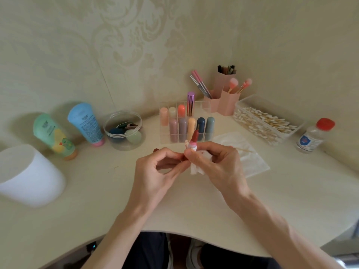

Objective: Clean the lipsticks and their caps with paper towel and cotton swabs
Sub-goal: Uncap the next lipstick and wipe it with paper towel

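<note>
An uncapped red lipstick [194, 137] stands upright between my hands over the table's middle. My left hand [157, 172] pinches its base with thumb and fingertips. My right hand [215, 164] grips a stained piece of white paper towel [197, 168] wrapped against the lipstick's lower part, and a wooden cotton swab [245, 150] sticks out to the right behind its fingers. Just behind stands a clear organizer [205, 105] with several capped lipsticks. A flat paper towel [252, 162] lies to the right.
A clear box of cotton swabs [268, 121] and a red-capped bottle [314, 135] sit at the right. Pink brush holders [228, 102] stand at the back. At the left are a sponge jar [124, 131], two tubes [85, 123] and a white roll [29, 175].
</note>
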The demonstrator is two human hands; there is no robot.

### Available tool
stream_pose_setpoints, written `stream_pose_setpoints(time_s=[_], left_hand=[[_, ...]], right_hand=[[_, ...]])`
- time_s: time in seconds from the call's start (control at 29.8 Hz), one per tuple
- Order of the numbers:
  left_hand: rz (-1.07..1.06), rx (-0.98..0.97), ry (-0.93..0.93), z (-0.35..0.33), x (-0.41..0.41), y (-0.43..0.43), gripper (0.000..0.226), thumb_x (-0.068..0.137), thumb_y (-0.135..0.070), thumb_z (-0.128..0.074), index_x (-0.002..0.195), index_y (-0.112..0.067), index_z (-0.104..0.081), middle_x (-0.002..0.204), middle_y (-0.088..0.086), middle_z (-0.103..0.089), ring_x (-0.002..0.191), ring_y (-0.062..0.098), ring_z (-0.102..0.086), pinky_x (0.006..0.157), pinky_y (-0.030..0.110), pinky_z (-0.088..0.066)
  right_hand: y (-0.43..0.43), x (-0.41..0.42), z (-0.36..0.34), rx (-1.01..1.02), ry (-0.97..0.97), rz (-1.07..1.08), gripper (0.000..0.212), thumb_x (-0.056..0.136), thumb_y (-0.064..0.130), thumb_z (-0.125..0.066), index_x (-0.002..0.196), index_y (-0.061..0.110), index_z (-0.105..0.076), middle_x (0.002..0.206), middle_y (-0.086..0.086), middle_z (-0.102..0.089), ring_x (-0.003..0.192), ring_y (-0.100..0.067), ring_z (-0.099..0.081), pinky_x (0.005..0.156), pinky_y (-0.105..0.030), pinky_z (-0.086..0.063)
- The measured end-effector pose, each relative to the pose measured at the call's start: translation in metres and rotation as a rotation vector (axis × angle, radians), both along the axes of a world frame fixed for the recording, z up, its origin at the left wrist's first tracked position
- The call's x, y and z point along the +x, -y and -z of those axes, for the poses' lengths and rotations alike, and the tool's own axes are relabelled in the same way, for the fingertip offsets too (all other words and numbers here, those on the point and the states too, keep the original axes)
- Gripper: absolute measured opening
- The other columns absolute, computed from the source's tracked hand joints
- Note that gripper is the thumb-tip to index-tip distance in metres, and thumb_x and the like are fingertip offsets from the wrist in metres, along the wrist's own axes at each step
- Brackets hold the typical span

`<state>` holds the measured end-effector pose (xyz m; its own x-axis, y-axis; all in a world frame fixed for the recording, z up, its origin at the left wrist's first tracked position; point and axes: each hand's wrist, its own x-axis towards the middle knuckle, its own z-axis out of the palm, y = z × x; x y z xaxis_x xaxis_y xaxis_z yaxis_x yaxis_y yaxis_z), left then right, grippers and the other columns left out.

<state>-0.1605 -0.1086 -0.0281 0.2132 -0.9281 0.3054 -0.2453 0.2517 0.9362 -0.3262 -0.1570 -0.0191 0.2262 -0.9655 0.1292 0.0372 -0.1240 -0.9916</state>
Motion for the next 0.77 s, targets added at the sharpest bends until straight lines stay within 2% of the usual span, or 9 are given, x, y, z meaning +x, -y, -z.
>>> stream_pose_setpoints(time_s=[0.1,0.17,0.23,0.27,0.34,0.4,0.5,0.64,0.77], left_hand=[[0.166,0.109,-0.186,-0.0021,0.0035,0.0037,0.025,0.090,-0.020,-0.072,0.113,-0.009,-0.074,0.093,0.009,-0.080,0.081,0.030,-0.078,0.070,0.037,-0.063],[0.216,0.123,-0.191,-0.0019,0.0050,0.0049,0.023,0.091,-0.017,-0.069,0.111,-0.006,-0.075,0.091,0.011,-0.080,0.081,0.030,-0.078,0.069,0.034,-0.063],[0.169,0.120,-0.188,-0.0017,0.0055,0.0048,0.018,0.085,-0.014,-0.075,0.100,-0.005,-0.078,0.086,0.009,-0.080,0.078,0.026,-0.078,0.070,0.027,-0.062],[0.129,0.114,-0.181,-0.0013,0.0055,0.0045,0.017,0.081,-0.014,-0.079,0.096,-0.005,-0.079,0.083,0.008,-0.080,0.076,0.025,-0.078,0.070,0.025,-0.061],[0.058,0.092,-0.111,0.0013,0.0052,0.0039,0.015,0.077,-0.015,-0.086,0.088,-0.008,-0.079,0.080,0.004,-0.079,0.072,0.024,-0.077,0.071,0.027,-0.061],[-0.021,0.048,0.010,0.0036,0.0037,0.0039,0.015,0.075,-0.017,-0.090,0.080,-0.013,-0.076,0.076,0.000,-0.077,0.068,0.023,-0.072,0.070,0.029,-0.059],[-0.031,0.010,0.064,0.0026,0.0017,0.0036,0.022,0.076,-0.020,-0.090,0.081,-0.013,-0.070,0.078,-0.001,-0.075,0.068,0.022,-0.069,0.068,0.029,-0.057],[0.187,0.095,-0.158,-0.0013,0.0060,0.0029,0.022,0.091,-0.016,-0.072,0.108,-0.002,-0.072,0.092,0.010,-0.079,0.077,0.030,-0.076,0.063,0.032,-0.059],[0.157,0.115,-0.192,-0.0029,0.0062,0.0033,0.017,0.084,-0.008,-0.077,0.099,0.001,-0.077,0.084,0.011,-0.079,0.074,0.025,-0.077,0.069,0.025,-0.060]], right_hand=[[-0.0007,0.0003,-0.0005,0.001,0.031,0.016,0.027,0.081,0.033,-0.086,0.095,0.010,-0.082,0.087,-0.016,-0.078,0.078,-0.024,-0.070,0.074,-0.046,-0.058],[-0.0017,0.0000,-0.0004,-0.013,0.021,0.021,0.025,0.082,0.032,-0.086,0.094,0.010,-0.082,0.086,-0.015,-0.078,0.078,-0.026,-0.071,0.074,-0.051,-0.059],[-0.0021,-0.0004,0.0003,-0.032,0.011,0.015,0.019,0.085,0.025,-0.085,0.093,0.009,-0.081,0.083,-0.011,-0.079,0.076,-0.027,-0.075,0.072,-0.046,-0.062],[-0.0023,-0.0001,0.0006,-0.041,0.005,0.009,0.015,0.087,0.021,-0.084,0.094,0.008,-0.081,0.081,-0.008,-0.080,0.075,-0.023,-0.076,0.070,-0.038,-0.062],[-0.0023,0.0002,0.0017,-0.048,-0.008,0.007,0.012,0.087,0.018,-0.084,0.093,0.008,-0.082,0.080,-0.004,-0.080,0.071,-0.012,-0.074,0.067,-0.024,-0.056],[-0.0024,0.0007,0.0023,-0.045,-0.021,0.016,0.011,0.087,0.020,-0.084,0.092,0.010,-0.082,0.079,-0.002,-0.079,0.070,-0.007,-0.070,0.066,-0.019,-0.052],[-0.0027,0.0018,0.0018,-0.031,-0.008,0.026,0.012,0.086,0.021,-0.085,0.091,0.011,-0.083,0.080,-0.002,-0.079,0.071,-0.008,-0.069,0.067,-0.020,-0.053],[-0.0031,-0.0013,0.0004,-0.017,0.037,0.013,0.015,0.087,0.022,-0.083,0.093,0.008,-0.082,0.082,-0.009,-0.079,0.075,-0.016,-0.071,0.070,-0.029,-0.057],[-0.0048,-0.0012,-0.0003,-0.027,0.069,0.011,0.013,0.088,0.015,-0.082,0.094,0.003,-0.081,0.082,-0.009,-0.080,0.075,-0.016,-0.074,0.070,-0.027,-0.058]])
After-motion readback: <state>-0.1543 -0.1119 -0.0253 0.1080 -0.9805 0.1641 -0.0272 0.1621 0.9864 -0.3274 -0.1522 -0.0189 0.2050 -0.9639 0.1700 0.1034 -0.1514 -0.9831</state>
